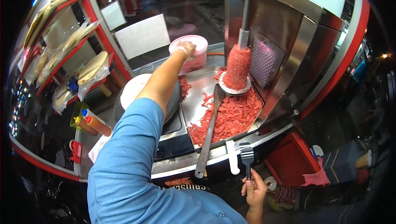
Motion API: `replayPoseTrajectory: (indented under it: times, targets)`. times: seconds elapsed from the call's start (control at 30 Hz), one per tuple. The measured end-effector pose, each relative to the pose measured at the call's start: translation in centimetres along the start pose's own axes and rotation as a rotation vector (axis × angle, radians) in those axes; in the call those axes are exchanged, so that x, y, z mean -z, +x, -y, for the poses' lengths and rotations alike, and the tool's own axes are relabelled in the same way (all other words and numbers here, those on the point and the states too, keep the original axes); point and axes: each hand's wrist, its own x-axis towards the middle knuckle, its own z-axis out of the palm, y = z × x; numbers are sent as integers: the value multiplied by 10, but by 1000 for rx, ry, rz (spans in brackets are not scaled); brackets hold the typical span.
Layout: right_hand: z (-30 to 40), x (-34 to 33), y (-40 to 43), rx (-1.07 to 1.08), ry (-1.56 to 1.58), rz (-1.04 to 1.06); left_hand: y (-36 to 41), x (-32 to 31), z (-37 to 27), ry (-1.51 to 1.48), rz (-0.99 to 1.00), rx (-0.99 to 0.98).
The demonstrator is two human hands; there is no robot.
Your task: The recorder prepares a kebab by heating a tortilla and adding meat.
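My left hand, in a clear plastic glove, reaches to the mouth of a translucent plastic bucket with reddish contents. Its fingers are partly hidden, so whether they grip anything is unclear. My right hand holds a black fork-like utensil, tines up, in front of the counter edge. Beneath my left arm a pale round flatbread lies on a dark round griddle. Shaved red meat covers much of a metal tray, with a long spatula lying across it.
A vertical spit of red meat stands before a grill burner. A white-handled knife pokes past the counter edge. Sauce bottles stand left, below shelves of bagged flatbreads. A red bin sits low at right.
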Motion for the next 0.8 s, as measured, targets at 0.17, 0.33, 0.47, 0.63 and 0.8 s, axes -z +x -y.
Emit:
replayPoseTrajectory:
  times: [0.17, 0.33, 0.47, 0.63, 0.8]
  targets:
    - [3, 6, -2, -14, -24, -38, 31, 9, 19, 0, 142, -232]
    - [-1, 2, 13, 22, -56, 37, 36, 7, 27, 84, 134, -268]
    - [7, -14, 28, 30, -114, 44, 22, 20, 8, 171, 124, -311]
    - [2, -36, 73, 125, -287, 55, 1, 37, 0, 128, 111, -211]
    - [32, -68, 122, 176, -381, 47, -13, 40, -3, 174, 137, -165]
